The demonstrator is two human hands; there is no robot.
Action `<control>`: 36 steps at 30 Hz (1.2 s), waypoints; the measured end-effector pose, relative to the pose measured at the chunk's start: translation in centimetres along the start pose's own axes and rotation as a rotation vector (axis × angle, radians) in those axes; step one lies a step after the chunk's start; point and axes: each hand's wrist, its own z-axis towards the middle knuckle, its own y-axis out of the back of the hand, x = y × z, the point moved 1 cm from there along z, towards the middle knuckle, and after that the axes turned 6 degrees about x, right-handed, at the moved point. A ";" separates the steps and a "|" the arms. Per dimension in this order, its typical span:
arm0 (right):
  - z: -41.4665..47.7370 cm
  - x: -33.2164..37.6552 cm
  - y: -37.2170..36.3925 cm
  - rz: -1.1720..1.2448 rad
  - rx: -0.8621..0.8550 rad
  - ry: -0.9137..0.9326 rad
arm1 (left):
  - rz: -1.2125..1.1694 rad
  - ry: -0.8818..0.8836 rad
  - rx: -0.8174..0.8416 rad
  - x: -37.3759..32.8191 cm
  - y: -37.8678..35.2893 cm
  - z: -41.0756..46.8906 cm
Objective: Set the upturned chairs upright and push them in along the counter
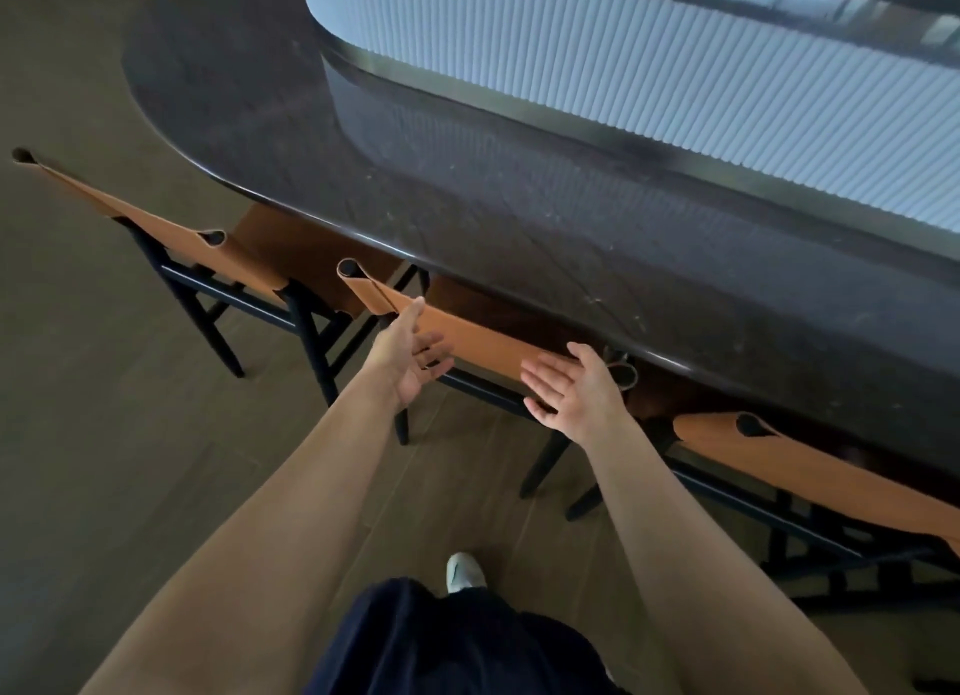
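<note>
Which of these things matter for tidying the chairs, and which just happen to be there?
Part of the job: left chair; middle chair; right chair; dark counter; left hand and right hand, both open by the middle chair's back.

Just there: white ribbed panel; wooden floor; pale shoe.

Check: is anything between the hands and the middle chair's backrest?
Nothing visible. The left hand and right hand are open right at the middle chair's tan backrest, with no object between.

chairs [156,227] [467,338] [831,466] – 3 | counter [519,201] – 1 | hands [413,354] [576,388] – 2 | shoe [464,572] – 1
</note>
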 end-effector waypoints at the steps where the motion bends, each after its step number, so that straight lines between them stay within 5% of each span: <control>1: 0.4 -0.1 -0.2 -0.012 -0.014 -0.020 | 0.002 0.022 0.002 -0.3 0.1 0.8; 7: 3.2 -0.4 -0.7 0.052 -0.170 -0.095 | 0.042 0.113 -0.032 -2.8 0.8 6.8; 18: 7.9 0.8 -3.0 0.354 -0.444 0.075 | 0.160 0.312 -0.020 -4.9 1.0 13.8; 36: 8.9 1.0 -3.7 0.433 -0.423 0.184 | 0.137 0.209 0.014 -6.4 1.1 16.0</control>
